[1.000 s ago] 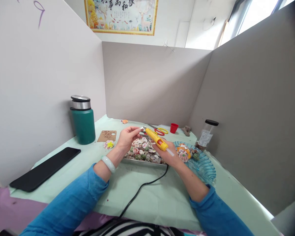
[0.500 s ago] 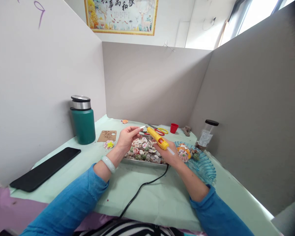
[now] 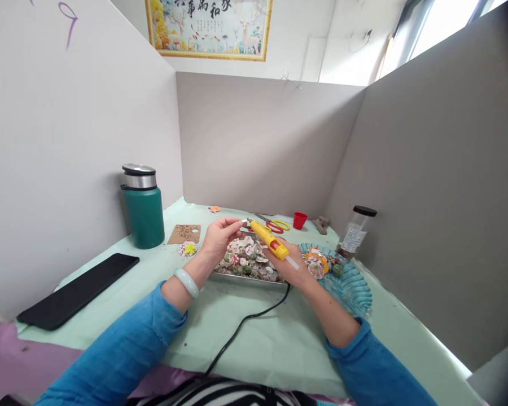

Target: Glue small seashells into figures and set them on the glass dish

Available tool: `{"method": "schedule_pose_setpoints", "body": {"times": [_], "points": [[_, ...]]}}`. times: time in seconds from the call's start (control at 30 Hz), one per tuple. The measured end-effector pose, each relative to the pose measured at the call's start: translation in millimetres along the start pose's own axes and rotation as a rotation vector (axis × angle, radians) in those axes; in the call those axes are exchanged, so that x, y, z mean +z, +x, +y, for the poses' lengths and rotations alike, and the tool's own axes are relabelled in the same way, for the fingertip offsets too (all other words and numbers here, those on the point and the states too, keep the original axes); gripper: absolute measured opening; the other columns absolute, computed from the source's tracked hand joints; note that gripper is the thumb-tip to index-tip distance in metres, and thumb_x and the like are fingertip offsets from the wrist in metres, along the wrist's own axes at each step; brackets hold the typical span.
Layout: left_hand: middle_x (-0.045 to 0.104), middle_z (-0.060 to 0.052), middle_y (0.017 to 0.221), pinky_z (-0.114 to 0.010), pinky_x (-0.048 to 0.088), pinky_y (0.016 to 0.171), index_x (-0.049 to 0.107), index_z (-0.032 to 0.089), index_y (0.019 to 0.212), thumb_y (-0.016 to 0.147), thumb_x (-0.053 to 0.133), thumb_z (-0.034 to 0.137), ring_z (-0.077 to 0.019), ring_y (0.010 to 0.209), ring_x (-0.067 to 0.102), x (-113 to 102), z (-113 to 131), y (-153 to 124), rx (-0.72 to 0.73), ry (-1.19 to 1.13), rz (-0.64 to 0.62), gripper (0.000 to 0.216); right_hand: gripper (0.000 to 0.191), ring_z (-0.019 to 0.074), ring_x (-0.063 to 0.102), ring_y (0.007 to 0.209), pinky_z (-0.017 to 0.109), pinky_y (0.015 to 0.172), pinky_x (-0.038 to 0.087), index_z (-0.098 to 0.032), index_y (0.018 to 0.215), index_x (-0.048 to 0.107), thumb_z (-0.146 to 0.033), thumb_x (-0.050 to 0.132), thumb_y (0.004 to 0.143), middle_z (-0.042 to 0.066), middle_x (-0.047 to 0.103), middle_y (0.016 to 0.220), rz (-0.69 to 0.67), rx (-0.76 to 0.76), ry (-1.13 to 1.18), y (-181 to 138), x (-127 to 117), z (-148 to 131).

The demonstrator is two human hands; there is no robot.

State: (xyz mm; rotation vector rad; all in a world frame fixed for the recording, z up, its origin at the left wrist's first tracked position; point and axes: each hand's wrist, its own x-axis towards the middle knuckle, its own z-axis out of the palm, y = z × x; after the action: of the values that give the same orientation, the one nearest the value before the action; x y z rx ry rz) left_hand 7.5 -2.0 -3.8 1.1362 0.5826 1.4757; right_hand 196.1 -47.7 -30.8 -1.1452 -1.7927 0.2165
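Observation:
My right hand (image 3: 288, 264) is wrapped round a yellow hot glue gun (image 3: 270, 239), a clear glue stick (image 3: 292, 262) jutting from its rear. Between thumb and fingers, my left hand (image 3: 220, 237) pinches a small white piece (image 3: 244, 221), its kind too small to make out. The gun's metal nozzle (image 3: 249, 220) is at the white piece; whether they touch I cannot tell. Beneath both hands lies a metal tray (image 3: 254, 279) full of shells (image 3: 248, 256), partly hidden by them. A black cord (image 3: 245, 320) runs from under the right hand toward the table's front edge.
Left stand a green bottle (image 3: 143, 217), a black flat case (image 3: 80, 290), a brown card (image 3: 184, 234) and a flower-shaped shell piece (image 3: 188, 248). Scissors (image 3: 279, 225) and a red cup (image 3: 300, 220) are behind. Rightward are a blue dish (image 3: 359, 290) with shell pieces and a black-lidded jar (image 3: 355, 232).
The glue gun has shifted slightly left, its nozzle now over the white piece between my left fingers. My left hand has barely moved.

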Motion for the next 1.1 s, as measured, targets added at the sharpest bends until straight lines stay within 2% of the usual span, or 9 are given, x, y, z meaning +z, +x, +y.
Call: {"method": "schedule_pose_setpoints", "body": {"times": [0.23, 0.47, 0.73, 0.97, 1.1], "points": [[0.064, 0.000, 0.067, -0.025, 0.049, 0.059, 0.066, 0.011, 0.074, 0.058, 0.080, 0.024, -0.0089, 0.054, 0.059, -0.8, -1.7, 1.8, 0.015, -0.012, -0.016, 0.025, 0.021, 0.0130, 0.052, 0.060, 0.024, 0.058, 0.041, -0.019, 0.082, 0.064, -0.034, 0.050, 0.080, 0.000, 0.061, 0.070, -0.063, -0.065, 0.024, -0.1, -1.4, -7.5], [0.067, -0.004, 0.074, -0.024, 0.049, 0.059, 0.066, 0.010, 0.076, 0.059, 0.080, 0.027, -0.0084, 0.055, 0.059, -1.0, -1.6, 1.7, 0.009, 0.033, -0.006, 0.028, 0.024, 0.0144, 0.056, 0.063, 0.025, 0.062, 0.043, -0.019, 0.092, 0.066, -0.035, 0.053, 0.079, 0.000, 0.064, 0.074, 0.024, -0.011, 0.023, 0.2, 0.4, -1.5], [0.066, -0.002, 0.070, -0.025, 0.048, 0.059, 0.066, 0.011, 0.076, 0.060, 0.079, 0.026, -0.0087, 0.054, 0.058, -2.8, -4.5, 3.4, 0.007, 0.019, -0.012, 0.026, 0.021, 0.0124, 0.052, 0.059, 0.023, 0.058, 0.041, -0.019, 0.085, 0.064, -0.034, 0.051, 0.080, -0.001, 0.060, 0.070, -0.050, -0.044, 0.023, -0.4, -0.1, -3.3], [0.069, -0.006, 0.079, -0.025, 0.049, 0.061, 0.065, 0.010, 0.076, 0.060, 0.079, 0.028, -0.0094, 0.057, 0.060, -0.2, -1.6, 1.7, 0.004, 0.045, -0.009, 0.028, 0.024, 0.0146, 0.057, 0.065, 0.025, 0.063, 0.043, -0.020, 0.092, 0.066, -0.034, 0.053, 0.079, 0.000, 0.065, 0.076, 0.032, -0.004, 0.003, -0.2, 1.9, 2.9], [0.069, -0.005, 0.077, -0.025, 0.049, 0.061, 0.065, 0.010, 0.076, 0.060, 0.079, 0.028, -0.0086, 0.055, 0.059, 0.5, -0.7, 0.7, -0.001, 0.039, -0.004, 0.028, 0.024, 0.0156, 0.058, 0.066, 0.026, 0.064, 0.043, -0.019, 0.092, 0.067, -0.033, 0.053, 0.079, 0.001, 0.066, 0.077, 0.031, 0.015, -0.007, 0.2, 0.4, 0.0]]}}
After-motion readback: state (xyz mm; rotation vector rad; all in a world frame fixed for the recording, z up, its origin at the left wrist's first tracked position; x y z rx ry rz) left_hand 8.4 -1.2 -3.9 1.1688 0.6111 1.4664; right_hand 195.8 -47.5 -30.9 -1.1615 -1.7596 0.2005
